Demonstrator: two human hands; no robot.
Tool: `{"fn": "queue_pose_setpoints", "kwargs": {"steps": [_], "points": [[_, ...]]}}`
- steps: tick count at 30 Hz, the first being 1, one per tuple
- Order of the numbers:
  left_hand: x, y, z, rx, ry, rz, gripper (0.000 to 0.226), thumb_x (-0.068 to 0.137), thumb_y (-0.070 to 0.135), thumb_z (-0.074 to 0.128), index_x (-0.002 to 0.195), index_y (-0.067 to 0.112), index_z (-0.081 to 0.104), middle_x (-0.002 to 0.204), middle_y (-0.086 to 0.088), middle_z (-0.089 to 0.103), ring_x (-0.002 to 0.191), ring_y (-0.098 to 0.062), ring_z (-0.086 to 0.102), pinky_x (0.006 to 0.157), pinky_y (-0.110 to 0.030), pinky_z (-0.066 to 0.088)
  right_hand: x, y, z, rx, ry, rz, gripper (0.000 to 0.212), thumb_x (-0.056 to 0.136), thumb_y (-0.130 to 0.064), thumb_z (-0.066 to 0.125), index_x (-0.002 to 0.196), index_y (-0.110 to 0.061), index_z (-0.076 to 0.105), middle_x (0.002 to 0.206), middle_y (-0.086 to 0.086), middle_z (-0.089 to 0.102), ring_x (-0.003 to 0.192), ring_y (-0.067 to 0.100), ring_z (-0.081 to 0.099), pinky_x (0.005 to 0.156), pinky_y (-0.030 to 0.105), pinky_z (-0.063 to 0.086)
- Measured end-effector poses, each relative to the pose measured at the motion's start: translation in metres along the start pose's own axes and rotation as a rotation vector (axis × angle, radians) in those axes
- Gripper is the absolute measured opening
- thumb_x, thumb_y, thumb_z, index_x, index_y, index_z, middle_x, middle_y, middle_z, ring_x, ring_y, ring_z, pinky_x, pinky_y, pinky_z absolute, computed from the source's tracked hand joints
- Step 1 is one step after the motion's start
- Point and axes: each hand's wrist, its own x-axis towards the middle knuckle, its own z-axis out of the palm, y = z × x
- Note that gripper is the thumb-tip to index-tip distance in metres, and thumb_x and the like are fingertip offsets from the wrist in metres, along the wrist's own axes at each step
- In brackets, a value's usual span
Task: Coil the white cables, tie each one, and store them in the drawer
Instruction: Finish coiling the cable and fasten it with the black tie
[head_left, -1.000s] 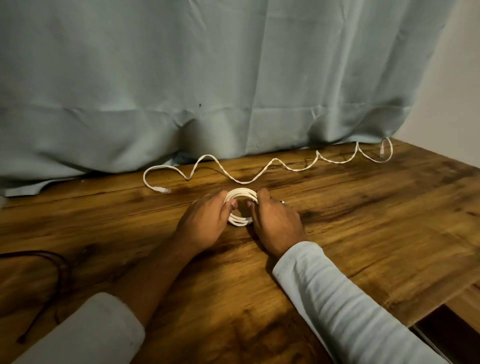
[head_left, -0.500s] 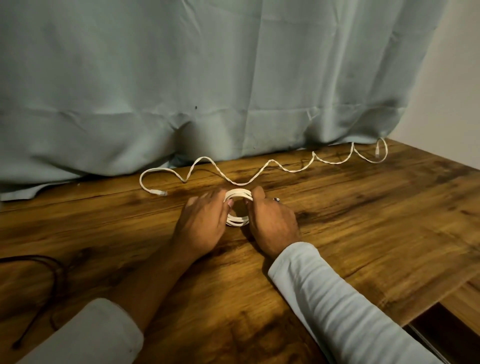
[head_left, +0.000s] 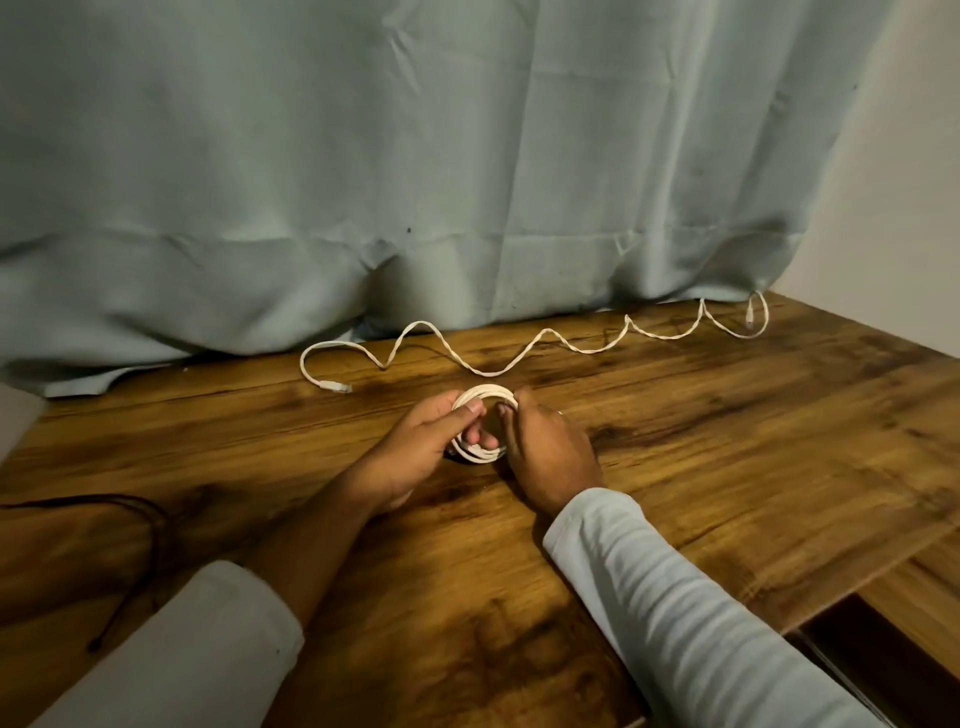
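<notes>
A small coil of white cable (head_left: 485, 394) sits upright between my hands at the middle of the wooden table (head_left: 727, 441). My left hand (head_left: 415, 452) grips its left side, thumb over the top and fingertips through the ring. My right hand (head_left: 550, 457) pinches the coil's right side. A second white cable (head_left: 540, 343) lies uncoiled in a wavy line behind the hands, its connectors at the far left and far right. The dark opening of the drawer (head_left: 893, 660) shows at the lower right under the table top.
A pale blue curtain (head_left: 415, 182) hangs down onto the back of the table. A thin dark cord (head_left: 150, 535) loops on the table at the left, near my left sleeve. A white wall stands at the right.
My left hand has turned palm-up and slid its fingers through the coil. The coil has tipped up slightly. The right hand stays on the coil's right side.
</notes>
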Motion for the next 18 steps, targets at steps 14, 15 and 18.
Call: {"fn": "queue_pose_setpoints", "kwargs": {"steps": [14,15,18], "points": [[-0.035,0.034,-0.024,-0.188,0.084,-0.094,0.024,0.108,0.024,0.045,0.093,0.009,0.057,0.058,0.005,0.04,0.058,-0.009,0.051,0.061,-0.022,0.047,-0.013,-0.033,-0.013,0.232,-0.106,-0.128,0.039,0.107,-0.052,0.034,0.115,-0.02,0.053,0.108,0.012,0.071,0.098,0.033,0.066,0.084,0.048,0.053],[-0.041,0.038,-0.032,-0.139,0.116,-0.076,0.025,0.109,0.023,0.045,0.092,0.009,0.057,0.058,0.005,0.04,0.056,-0.007,0.051,0.061,-0.021,0.047,-0.012,-0.04,-0.013,0.263,-0.125,-0.154,0.04,0.106,-0.054,0.035,0.115,-0.02,0.054,0.108,0.011,0.071,0.098,0.032,0.066,0.084,0.047,0.053],[-0.061,0.049,-0.06,-0.061,0.235,-0.05,0.026,0.11,0.023,0.045,0.09,0.011,0.057,0.059,0.005,0.041,0.057,-0.01,0.05,0.06,-0.021,0.046,-0.01,-0.066,-0.013,0.325,-0.207,-0.209,0.04,0.105,-0.055,0.041,0.121,-0.022,0.056,0.114,0.006,0.07,0.101,0.026,0.065,0.081,0.036,0.048]]}}
